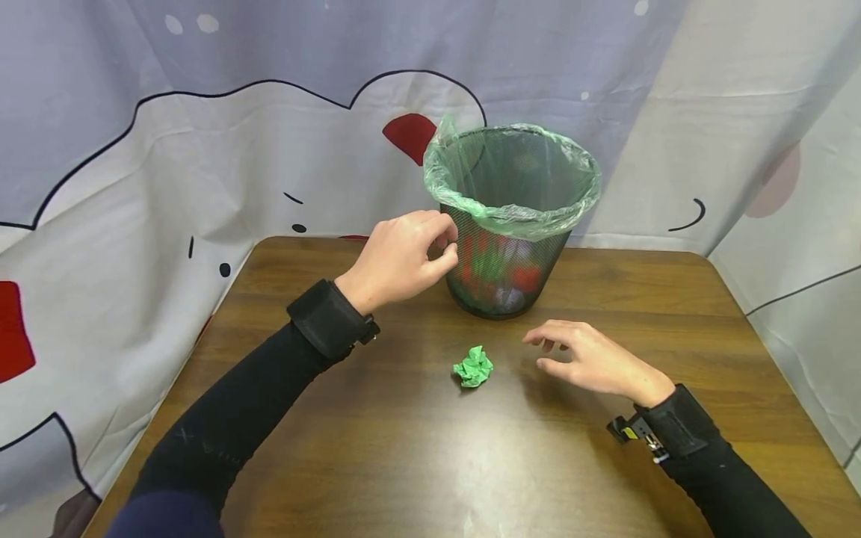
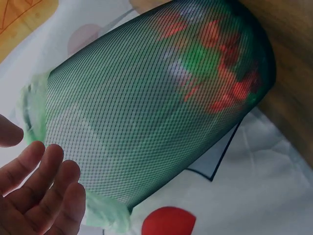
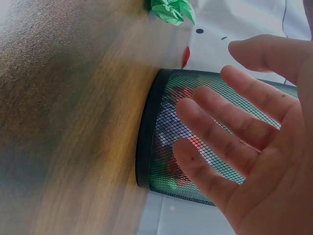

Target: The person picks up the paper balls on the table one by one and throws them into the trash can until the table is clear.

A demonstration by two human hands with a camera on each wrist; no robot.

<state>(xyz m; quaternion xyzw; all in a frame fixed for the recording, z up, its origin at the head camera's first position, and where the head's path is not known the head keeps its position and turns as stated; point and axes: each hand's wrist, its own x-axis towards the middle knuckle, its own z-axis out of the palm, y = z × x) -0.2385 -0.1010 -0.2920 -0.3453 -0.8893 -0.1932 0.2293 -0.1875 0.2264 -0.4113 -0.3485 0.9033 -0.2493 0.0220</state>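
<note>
A crumpled ball of green paper [image 1: 474, 367] lies on the wooden table, in front of a black mesh wastebasket [image 1: 501, 269]. My left hand [image 1: 403, 258] is raised beside the basket's left side, its fingers loosely bent. Thumb and fingertips stand apart with nothing between them in the left wrist view, close to the basket's lined rim. To the right of the paper ball, my right hand [image 1: 595, 359] hovers low over the table. Its relaxed fingers [image 3: 234, 117] are spread a little and hold nothing. Through the mesh, red, green and pale crumpled pieces show at the basket's bottom.
A translucent green bag [image 1: 525, 220] lines the basket and folds over its rim. Behind the wooden table [image 1: 323, 463] hangs a printed curtain [image 1: 202, 164], close to the basket. Both wrists wear black straps with small devices.
</note>
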